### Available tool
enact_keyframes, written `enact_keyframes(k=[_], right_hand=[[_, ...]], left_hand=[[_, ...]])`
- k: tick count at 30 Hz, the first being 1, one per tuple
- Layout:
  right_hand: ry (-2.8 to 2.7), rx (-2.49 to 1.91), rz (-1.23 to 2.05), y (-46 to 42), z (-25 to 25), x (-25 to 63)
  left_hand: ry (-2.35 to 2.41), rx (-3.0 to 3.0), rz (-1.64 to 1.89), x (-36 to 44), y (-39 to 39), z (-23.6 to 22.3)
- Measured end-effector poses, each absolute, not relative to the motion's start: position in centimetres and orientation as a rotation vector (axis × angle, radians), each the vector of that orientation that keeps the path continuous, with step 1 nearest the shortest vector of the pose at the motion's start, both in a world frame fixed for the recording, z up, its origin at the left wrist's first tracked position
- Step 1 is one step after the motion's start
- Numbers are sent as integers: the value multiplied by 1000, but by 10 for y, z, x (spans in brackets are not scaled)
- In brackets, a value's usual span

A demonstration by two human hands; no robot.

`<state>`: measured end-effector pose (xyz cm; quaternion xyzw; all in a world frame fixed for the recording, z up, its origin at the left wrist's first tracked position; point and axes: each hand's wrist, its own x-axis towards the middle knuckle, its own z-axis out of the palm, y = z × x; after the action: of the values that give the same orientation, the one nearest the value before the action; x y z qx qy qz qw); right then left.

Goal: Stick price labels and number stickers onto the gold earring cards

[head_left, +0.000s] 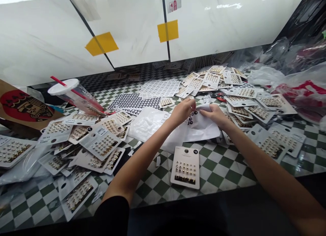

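Observation:
My right hand (214, 115) grips the upper edge of a white sticker sheet (205, 127) between thumb and fingers. A few round black stickers (190, 119) show along the sheet's left part. At its top left, the fingers of my left hand (183, 110) are pinched together beside one of these stickers; what lies between the fingertips is too small to make out. Crumpled white backing paper (149, 125) spreads under my left forearm. Nearer to me, an earring card (185, 168) lies flat, face up, with rows of studs and a round black sticker in its top right corner.
Earring cards are heaped at the left (102, 141) and at the right (239, 97). Further sticker sheets (139, 102) lie behind the paper. A plastic cup with a red straw (76, 95) stands back left. Plastic bags (303, 86) crowd the right; white panels (132, 29) close the back.

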<state>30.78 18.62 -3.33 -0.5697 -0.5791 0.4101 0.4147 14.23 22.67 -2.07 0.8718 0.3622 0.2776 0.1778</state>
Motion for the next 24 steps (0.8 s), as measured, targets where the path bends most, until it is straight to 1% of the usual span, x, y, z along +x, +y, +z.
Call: enact_keyframes(k=[3,6,9,11,13,14,16,18,21,24], right_hand=[[-1447,-1474,1003,187,-36,308],[-1459,-1526,894,190,-38,310],[-1440,-1587,665,193,-31,315],[-1456,-1610,445,188,-20,319],[-1540,-1631,297,171,-9,319],[-1603,-1654,291,158,-6,317],[-1717,-1789,416,123,-7,306],[-1820,-1852,535,85,-19,288],[-1829,-1842,469,42,-47,257],[-1673,-1845,494,29,-65,238]], left_hand=[[998,2471,800,141,223,-17],[902,2447,811,132,208,-10],[791,2315,780,115,179,-4],[797,2198,688,101,156,-3],[848,2068,590,89,135,-5],[879,2006,556,84,126,-7],[926,1910,510,77,112,-12],[952,1829,516,73,104,-18],[977,1686,579,70,98,-26],[1002,1606,614,70,95,-30]])
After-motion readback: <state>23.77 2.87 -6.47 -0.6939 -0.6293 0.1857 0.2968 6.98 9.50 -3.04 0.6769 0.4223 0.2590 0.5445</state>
